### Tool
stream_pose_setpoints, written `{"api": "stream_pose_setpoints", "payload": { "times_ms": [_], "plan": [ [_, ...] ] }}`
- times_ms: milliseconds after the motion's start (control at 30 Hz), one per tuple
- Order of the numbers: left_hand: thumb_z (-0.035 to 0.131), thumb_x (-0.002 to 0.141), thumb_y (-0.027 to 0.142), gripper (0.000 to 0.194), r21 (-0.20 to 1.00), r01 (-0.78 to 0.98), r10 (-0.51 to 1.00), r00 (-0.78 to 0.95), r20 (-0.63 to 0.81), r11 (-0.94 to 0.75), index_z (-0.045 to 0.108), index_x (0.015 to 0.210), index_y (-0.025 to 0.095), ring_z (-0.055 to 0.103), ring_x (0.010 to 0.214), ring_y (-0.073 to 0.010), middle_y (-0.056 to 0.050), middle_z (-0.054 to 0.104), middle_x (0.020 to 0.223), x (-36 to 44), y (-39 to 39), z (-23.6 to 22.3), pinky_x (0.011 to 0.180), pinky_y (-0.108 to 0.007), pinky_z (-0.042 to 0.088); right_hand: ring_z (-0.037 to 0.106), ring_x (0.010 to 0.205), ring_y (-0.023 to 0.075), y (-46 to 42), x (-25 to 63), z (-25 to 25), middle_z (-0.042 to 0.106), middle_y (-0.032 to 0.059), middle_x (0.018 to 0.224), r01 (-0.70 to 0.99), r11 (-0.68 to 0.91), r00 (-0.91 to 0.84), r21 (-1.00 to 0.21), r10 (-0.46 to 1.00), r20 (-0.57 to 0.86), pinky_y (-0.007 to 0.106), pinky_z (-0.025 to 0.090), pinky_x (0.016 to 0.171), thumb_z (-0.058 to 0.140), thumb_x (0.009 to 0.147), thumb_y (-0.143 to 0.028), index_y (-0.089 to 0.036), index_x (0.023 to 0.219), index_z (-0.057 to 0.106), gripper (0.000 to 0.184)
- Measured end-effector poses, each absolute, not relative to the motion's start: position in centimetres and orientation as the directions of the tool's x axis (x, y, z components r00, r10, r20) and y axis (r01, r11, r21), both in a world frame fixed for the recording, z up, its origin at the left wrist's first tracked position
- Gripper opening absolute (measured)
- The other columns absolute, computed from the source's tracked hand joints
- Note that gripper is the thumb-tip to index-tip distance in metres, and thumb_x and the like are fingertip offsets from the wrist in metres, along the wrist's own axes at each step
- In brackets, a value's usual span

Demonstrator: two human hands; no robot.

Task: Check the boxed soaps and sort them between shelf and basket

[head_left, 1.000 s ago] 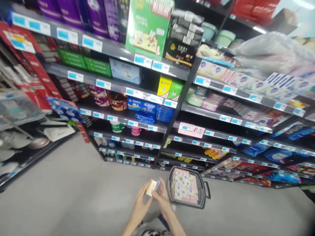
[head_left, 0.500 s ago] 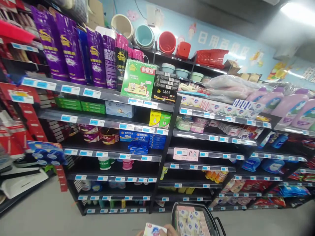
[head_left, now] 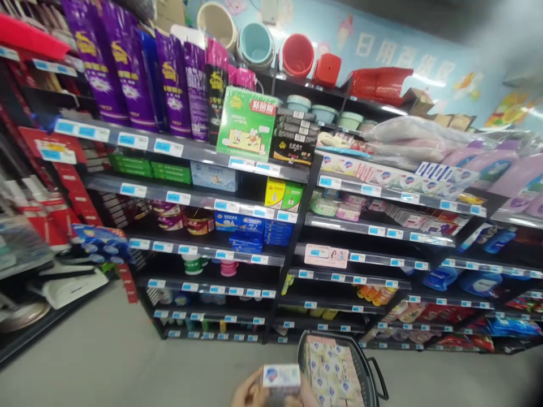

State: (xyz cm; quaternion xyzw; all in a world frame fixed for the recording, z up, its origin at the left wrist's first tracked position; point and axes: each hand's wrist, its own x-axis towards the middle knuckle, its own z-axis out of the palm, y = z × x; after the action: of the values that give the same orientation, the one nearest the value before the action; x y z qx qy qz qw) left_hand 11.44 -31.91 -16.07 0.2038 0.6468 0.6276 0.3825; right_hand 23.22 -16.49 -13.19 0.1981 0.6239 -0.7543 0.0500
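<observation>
Both hands, the left hand [head_left: 245,394] and right hand [head_left: 302,400], close around one small soap box [head_left: 281,375], label up, beside the basket [head_left: 373,370] on the floor.

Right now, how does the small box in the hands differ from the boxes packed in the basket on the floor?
The small box is held up alone at the frame's bottom edge; the packed boxes lie in rows inside the dark basket. The small box shows a white face with a blue mark; the packed boxes look paler, cream and pink. Both kinds look similar in size.
</observation>
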Motion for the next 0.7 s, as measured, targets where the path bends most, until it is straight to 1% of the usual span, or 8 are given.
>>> {"api": "stream_pose_setpoints", "payload": {
  "times_ms": [67,167,267,400,467,533,633,700],
  "plan": [
    [0.063,0.068,0.094,0.101,0.983,-0.098,0.723,-0.666,-0.182,0.158,0.079,0.121,0.010,0.038,0.060,-0.0160,0.003,0.037,0.058,11.7,-32.4,-15.3,0.062,-0.032,0.038,0.005,0.030,0.0061,-17.2,24.1,-14.5,0.015,-0.0129,0.035,0.359,-0.437,-0.895,-0.825,0.092,-0.437,0.019,0.012,0.034,0.047,0.069,-0.097,-0.027,0.062,0.052,0.070],
    [0.058,0.082,0.083,0.086,0.976,0.027,0.693,-0.708,-0.136,0.218,0.081,0.116,0.008,0.031,0.063,-0.0139,0.004,0.030,0.062,11.4,-32.5,-13.5,0.062,-0.028,0.029,0.005,0.032,0.0032,-17.8,24.9,-15.9,0.019,-0.0140,0.032,0.378,-0.689,-0.866,-0.619,-0.027,-0.499,0.020,0.002,0.037,0.072,0.068,-0.081,-0.023,0.067,0.054,0.061],
    [0.057,0.087,0.074,0.075,0.962,0.057,0.666,-0.732,-0.141,0.265,0.083,0.111,0.008,0.029,0.060,-0.0129,0.006,0.025,0.059,11.1,-32.4,-12.1,0.061,-0.028,0.026,0.011,0.032,0.0025,-18.1,25.3,-16.6,0.025,-0.0129,0.034,0.373,-0.760,-0.868,-0.533,-0.084,-0.489,0.022,0.000,0.040,0.078,0.073,-0.069,-0.021,0.075,0.059,0.052],
    [0.059,0.088,0.067,0.068,0.960,0.067,0.660,-0.739,-0.136,0.272,0.083,0.110,0.008,0.028,0.058,-0.0125,0.007,0.026,0.057,11.4,-32.7,-11.6,0.060,-0.028,0.025,0.012,0.035,0.0021,-18.6,25.9,-16.1,0.026,-0.0142,0.038,0.344,-0.802,-0.885,-0.488,-0.103,-0.455,0.019,0.004,0.040,0.085,0.071,-0.061,-0.020,0.080,0.061,0.049],
    [0.059,0.089,0.065,0.065,0.964,0.073,0.669,-0.733,-0.122,0.256,0.082,0.114,0.009,0.031,0.059,-0.0127,0.006,0.030,0.057,11.6,-32.9,-11.7,0.060,-0.028,0.027,0.009,0.037,0.0024,-18.8,26.0,-15.4,0.027,-0.0143,0.039,0.327,-0.821,-0.879,-0.468,-0.083,-0.470,0.018,0.006,0.039,0.086,0.072,-0.057,-0.021,0.078,0.058,0.046],
    [0.059,0.091,0.063,0.065,0.972,0.067,0.682,-0.723,-0.109,0.226,0.080,0.119,0.008,0.038,0.061,-0.0137,0.004,0.041,0.060,11.8,-33.2,-11.9,0.062,-0.028,0.032,0.008,0.038,0.0031,-18.8,25.8,-14.8,0.029,-0.0134,0.040,0.312,-0.833,-0.860,-0.457,-0.042,-0.509,0.017,0.008,0.040,0.082,0.078,-0.052,-0.021,0.079,0.058,0.040],
    [0.054,0.094,0.066,0.074,0.989,-0.003,0.721,-0.685,-0.109,0.147,0.069,0.136,0.007,0.052,0.072,-0.0178,-0.004,0.062,0.079,12.2,-33.8,-12.3,0.071,-0.030,0.044,0.012,0.040,0.0043,-18.4,25.1,-14.0,0.036,-0.0103,0.042,0.297,-0.840,-0.826,-0.454,0.012,-0.563,0.016,0.010,0.040,0.072,0.088,-0.050,-0.019,0.086,0.063,0.032],
    [0.051,0.096,0.071,0.079,0.994,-0.075,0.755,-0.646,-0.111,0.082,0.062,0.144,0.009,0.058,0.082,-0.0210,-0.009,0.068,0.094,12.5,-34.1,-12.5,0.078,-0.033,0.049,0.018,0.039,0.0050,-18.1,24.7,-13.6,0.043,-0.0080,0.043,0.294,-0.830,-0.801,-0.475,0.057,-0.595,0.016,0.013,0.039,0.068,0.090,-0.052,-0.018,0.091,0.065,0.034]
  ]
}}
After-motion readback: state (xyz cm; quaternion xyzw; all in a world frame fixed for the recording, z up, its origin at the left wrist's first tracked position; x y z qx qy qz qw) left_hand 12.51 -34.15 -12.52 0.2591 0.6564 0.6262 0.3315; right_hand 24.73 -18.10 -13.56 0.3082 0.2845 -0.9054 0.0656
